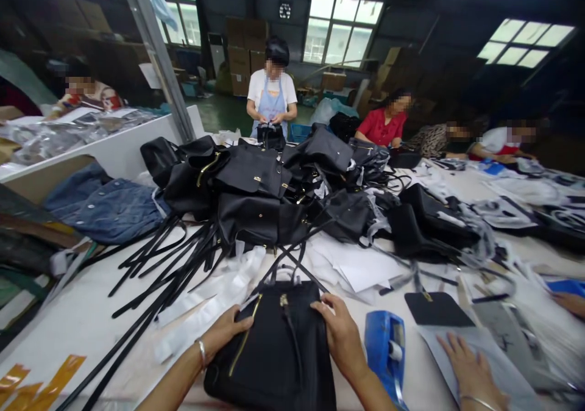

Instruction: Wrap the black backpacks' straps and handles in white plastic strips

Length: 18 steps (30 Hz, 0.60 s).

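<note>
A black backpack with gold zippers and a top handle lies in front of me on the table. My left hand grips its left side near a slanted gold zipper, thumb on top and the other fingers mostly hidden. On the opposite edge, near the top corner, my right hand is closed on the bag. A dark strap hangs from the gold clasp down the front. White packing strips lie just beyond my left hand. To the right of my right hand stands a blue tape dispenser.
A heap of black bags fills the table's far side, with loose black straps at left. White paper sheets lie mid-table. A co-worker's hand presses a grey sheet at right. A denim garment lies far left. Several people work beyond.
</note>
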Each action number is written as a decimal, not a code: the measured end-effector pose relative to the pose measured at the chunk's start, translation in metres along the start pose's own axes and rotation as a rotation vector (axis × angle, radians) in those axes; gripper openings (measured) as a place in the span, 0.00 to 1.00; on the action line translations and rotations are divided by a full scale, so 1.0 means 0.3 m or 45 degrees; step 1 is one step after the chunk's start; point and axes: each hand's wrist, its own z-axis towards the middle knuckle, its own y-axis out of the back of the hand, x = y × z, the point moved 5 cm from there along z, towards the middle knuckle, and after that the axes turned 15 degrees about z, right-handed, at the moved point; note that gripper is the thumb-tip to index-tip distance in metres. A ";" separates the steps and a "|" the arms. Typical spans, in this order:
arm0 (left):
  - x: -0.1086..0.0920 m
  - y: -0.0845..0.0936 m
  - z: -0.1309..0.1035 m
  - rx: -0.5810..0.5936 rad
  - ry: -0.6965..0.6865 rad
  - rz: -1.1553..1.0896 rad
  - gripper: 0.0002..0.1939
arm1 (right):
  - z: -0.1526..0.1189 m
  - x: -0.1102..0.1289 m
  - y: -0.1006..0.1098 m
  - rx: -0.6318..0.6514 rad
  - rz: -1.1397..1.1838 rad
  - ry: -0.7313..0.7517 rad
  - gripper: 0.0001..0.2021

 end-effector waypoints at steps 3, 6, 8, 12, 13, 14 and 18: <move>0.101 0.001 0.027 -0.196 0.084 0.337 0.33 | -0.165 -0.131 -0.079 0.167 0.271 -0.348 0.16; 0.196 -0.038 0.043 -0.224 0.135 0.445 0.32 | -0.319 -0.206 -0.168 0.120 0.510 -0.698 0.18; 0.233 -0.071 0.044 -0.169 0.105 0.397 0.33 | -0.385 -0.221 -0.210 0.045 0.590 -0.872 0.25; 0.265 -0.108 0.041 -0.108 0.012 0.344 0.34 | -0.433 -0.211 -0.236 -0.025 0.507 -0.984 0.32; 0.272 -0.113 0.044 -0.117 -0.003 0.358 0.34 | -0.440 -0.210 -0.237 -0.032 0.465 -0.982 0.33; 0.280 -0.118 0.051 -0.130 -0.017 0.378 0.33 | -0.448 -0.211 -0.239 -0.039 0.428 -0.980 0.34; 0.312 -0.140 0.103 -0.162 -0.031 0.525 0.25 | -0.498 -0.235 -0.271 -0.054 0.372 -0.984 0.34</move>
